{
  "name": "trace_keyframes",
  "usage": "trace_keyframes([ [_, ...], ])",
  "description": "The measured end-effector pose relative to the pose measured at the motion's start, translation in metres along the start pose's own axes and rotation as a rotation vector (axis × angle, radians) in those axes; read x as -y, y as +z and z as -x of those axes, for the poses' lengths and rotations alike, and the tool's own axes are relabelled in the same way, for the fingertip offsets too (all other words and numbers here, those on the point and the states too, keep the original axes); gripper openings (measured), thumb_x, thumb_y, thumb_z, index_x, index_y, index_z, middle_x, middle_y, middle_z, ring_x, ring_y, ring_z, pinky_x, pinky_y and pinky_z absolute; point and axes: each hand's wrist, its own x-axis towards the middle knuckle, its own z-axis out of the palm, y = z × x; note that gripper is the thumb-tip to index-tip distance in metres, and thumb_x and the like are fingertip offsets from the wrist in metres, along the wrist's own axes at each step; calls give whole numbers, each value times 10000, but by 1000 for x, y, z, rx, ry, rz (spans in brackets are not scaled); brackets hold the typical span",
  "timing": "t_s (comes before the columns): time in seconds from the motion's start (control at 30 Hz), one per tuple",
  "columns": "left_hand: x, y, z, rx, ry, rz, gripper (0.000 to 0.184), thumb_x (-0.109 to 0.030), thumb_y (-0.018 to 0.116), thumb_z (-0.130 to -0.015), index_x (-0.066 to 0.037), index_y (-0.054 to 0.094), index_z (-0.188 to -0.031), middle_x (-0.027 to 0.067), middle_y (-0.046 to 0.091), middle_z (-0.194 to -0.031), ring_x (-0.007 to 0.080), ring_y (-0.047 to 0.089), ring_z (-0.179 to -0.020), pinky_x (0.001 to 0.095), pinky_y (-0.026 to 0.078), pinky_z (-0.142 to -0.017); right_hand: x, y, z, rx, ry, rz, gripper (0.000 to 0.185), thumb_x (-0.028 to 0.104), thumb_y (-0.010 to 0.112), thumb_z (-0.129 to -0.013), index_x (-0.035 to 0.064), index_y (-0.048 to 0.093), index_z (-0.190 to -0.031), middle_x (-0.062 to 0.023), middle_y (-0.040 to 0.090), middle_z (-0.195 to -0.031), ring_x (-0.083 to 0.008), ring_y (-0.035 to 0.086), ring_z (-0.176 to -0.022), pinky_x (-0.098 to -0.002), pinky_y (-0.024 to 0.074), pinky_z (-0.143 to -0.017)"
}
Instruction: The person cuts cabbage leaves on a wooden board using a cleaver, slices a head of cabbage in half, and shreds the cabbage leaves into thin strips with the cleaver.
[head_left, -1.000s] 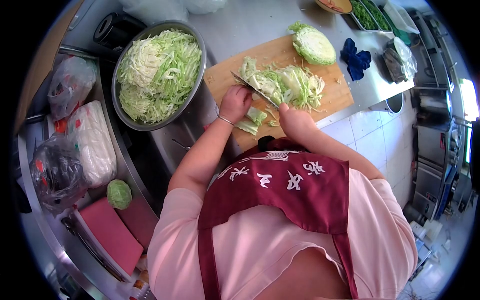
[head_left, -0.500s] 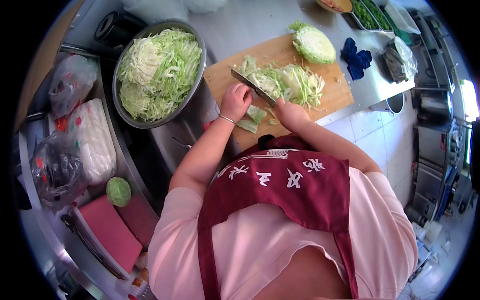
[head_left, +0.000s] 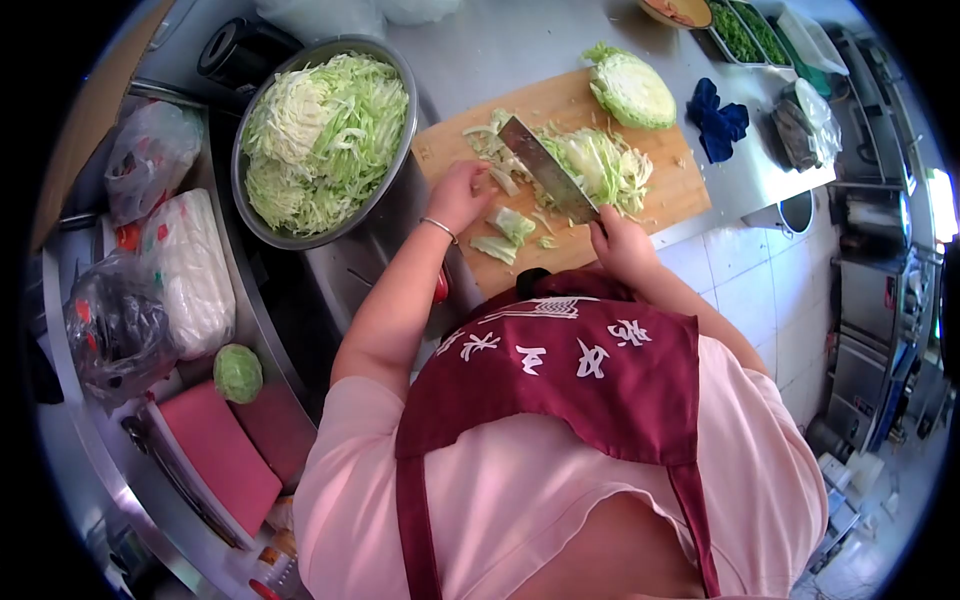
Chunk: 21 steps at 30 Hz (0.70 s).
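Note:
My right hand (head_left: 622, 242) is wrapped round the handle of a cleaver (head_left: 550, 170), its broad blade tilted over the cabbage on a wooden cutting board (head_left: 650, 205). Just left of the blade, my left hand (head_left: 460, 195) has its fingers loosely bent and slightly apart, close to a pale cabbage strip (head_left: 504, 181). Right of the blade lies a pile of shredded cabbage (head_left: 612, 170). Some leafy cabbage pieces (head_left: 508, 232) sit near the board's front edge. A cut cabbage half (head_left: 633, 90) rests at the far right corner.
Left of the board stands a metal bowl (head_left: 409, 130) heaped with shredded cabbage. A dark blue cloth (head_left: 717, 120) and a plastic bag (head_left: 806, 125) lie on the steel counter to the right. On the lower left shelf are a whole cabbage (head_left: 238, 373) and a pink board (head_left: 215, 450).
The cleaver has lifted and turned so its broad face shows, and my right hand has shifted right. My left hand has come away from the blade, moving slightly left, its fingers loosening.

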Motion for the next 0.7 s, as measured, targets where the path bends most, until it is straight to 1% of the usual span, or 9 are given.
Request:
trace_keyframes([
  [0.07,-13,3,-2,154,38,-12,324,-147,704,-770,-53,592,-1059,121,614,-982,293,618,-855,383,506,-761,-5,0,2,-46,-17,-40,197,244,509,-911,54,458,-918,-239,595,-682,-443,582,-652,-545,448,-598],
  [0.2,-10,25,-12,88,76,-23,360,-173,708,-783,-54,572,-1094,119,609,-986,281,622,-853,379,507,-756,-10,-1,4,-47,-31,-38,201,240,515,-910,48,454,-909,-241,589,-670,-444,577,-637,-548,442,-586],
  [0.3,-13,30,-15,176,-83,-1,341,-186,695,-798,-55,572,-1087,118,608,-966,278,622,-857,379,505,-750,-9,0,4,-54,-62,-59,208,244,513,-913,46,450,-905,-242,586,-658,-444,576,-628,-549,440,-577],
  [0.4,-24,21,-8,-1,-205,100,327,-203,685,-810,-57,569,-1078,123,611,-929,295,616,-853,385,500,-745,-9,-1,5,-39,-58,-42,214,248,511,-915,44,445,-905,-242,583,-650,-444,575,-622,-549,441,-572],
  [0.47,-18,7,2,-186,68,21,309,-132,683,-802,-40,573,-1075,115,594,-914,239,611,-776,332,508,-669,-7,-4,6,0,-35,-18,213,251,503,-918,46,445,-917,-234,594,-668,-443,579,-631,-550,447,-581],
  [0.5,-17,-2,10,-186,65,18,309,-132,683,-802,-40,573,-1075,115,594,-914,239,611,-776,332,508,-669,-4,-7,6,2,-36,-20,213,251,503,-918,46,445,-917,-234,594,-668,-443,579,-631,-550,447,-581],
  [0.57,-19,-15,29,-21,265,-119,267,-112,695,-767,-46,603,-1009,114,585,-918,264,598,-844,351,502,-712,5,-14,8,82,-46,10,207,250,489,-925,47,448,-931,-226,607,-698,-440,586,-643,-548,455,-590],
  [0.67,-27,-15,51,89,475,-85,239,-99,704,-737,-52,618,-955,118,568,-937,293,574,-909,372,491,-764,11,-10,7,146,-107,54,204,249,475,-929,48,450,-953,-218,617,-728,-435,594,-656,-542,465,-601],
  [0.7,-25,-11,54,88,471,-85,239,-99,704,-737,-52,618,-955,118,568,-937,293,574,-909,372,491,-764,13,-9,6,150,-109,53,204,249,475,-929,48,450,-953,-218,617,-728,-435,594,-656,-542,465,-601],
])
